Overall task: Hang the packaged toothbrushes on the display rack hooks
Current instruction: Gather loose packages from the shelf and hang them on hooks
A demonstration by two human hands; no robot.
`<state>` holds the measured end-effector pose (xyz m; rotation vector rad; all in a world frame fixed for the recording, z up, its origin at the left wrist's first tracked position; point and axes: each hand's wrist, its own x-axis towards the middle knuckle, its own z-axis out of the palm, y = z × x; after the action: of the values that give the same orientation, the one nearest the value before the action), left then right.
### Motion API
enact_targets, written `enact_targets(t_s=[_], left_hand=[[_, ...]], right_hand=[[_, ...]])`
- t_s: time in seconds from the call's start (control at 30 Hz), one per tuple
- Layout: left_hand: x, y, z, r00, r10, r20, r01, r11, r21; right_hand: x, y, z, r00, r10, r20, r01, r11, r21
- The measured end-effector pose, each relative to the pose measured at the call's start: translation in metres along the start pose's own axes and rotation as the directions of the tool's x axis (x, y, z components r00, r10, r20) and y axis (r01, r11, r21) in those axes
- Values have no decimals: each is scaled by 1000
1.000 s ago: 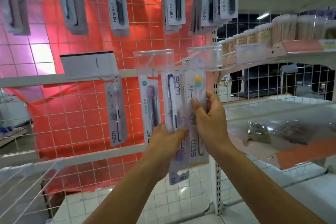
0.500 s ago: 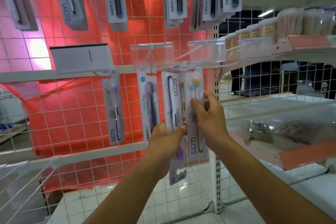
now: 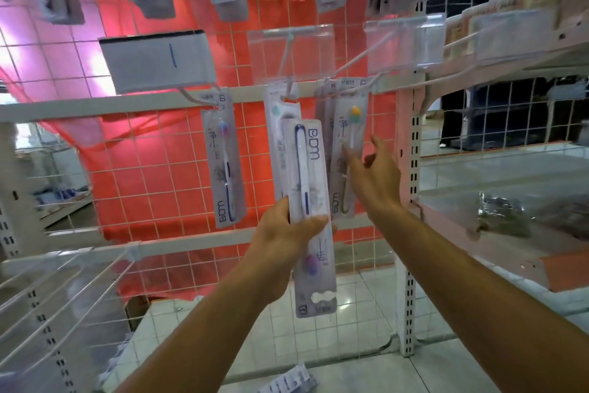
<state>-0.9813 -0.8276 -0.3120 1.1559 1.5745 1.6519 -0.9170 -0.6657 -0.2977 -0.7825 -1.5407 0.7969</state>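
The left hand (image 3: 288,235) grips a packaged toothbrush (image 3: 307,188) held upside down, thumb across its front and fingers curled behind, its hang hole far below the fingers; the right hand (image 3: 374,180) is released, fingers spread loosely, fingertips just beside a hanging yellow-headed pack (image 3: 349,150); above those fingers that pack hangs from a wire hook (image 3: 357,66), and left of the gripping thumb another pack (image 3: 224,163) hangs on the rack

Two bare forearms, no sleeves, bare hands

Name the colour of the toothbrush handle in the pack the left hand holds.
White and dark blue, head view.
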Motion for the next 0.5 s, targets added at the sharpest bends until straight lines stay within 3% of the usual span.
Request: enact_targets(t_s=[0.1,0.3,0.4,0.5], left_hand=[[-6,1,-8,1000,8,21,-8,1000,24],[-19,1,-25,998,47,32,-50,993,109],[-24,-1,-36,998,70,8,-69,955,288],[-30,-3,-52,997,78,15,-76,894,442]], right_hand=[[-19,3,-9,995,-31,-91,29,999,-17],[-64,-12,-23,928,-352,-120,331,929,-164],[-81,-26,-21,792,-607,-58,581,780,-232],[-90,-38,-17,638,-743,202,765,583,-274]])
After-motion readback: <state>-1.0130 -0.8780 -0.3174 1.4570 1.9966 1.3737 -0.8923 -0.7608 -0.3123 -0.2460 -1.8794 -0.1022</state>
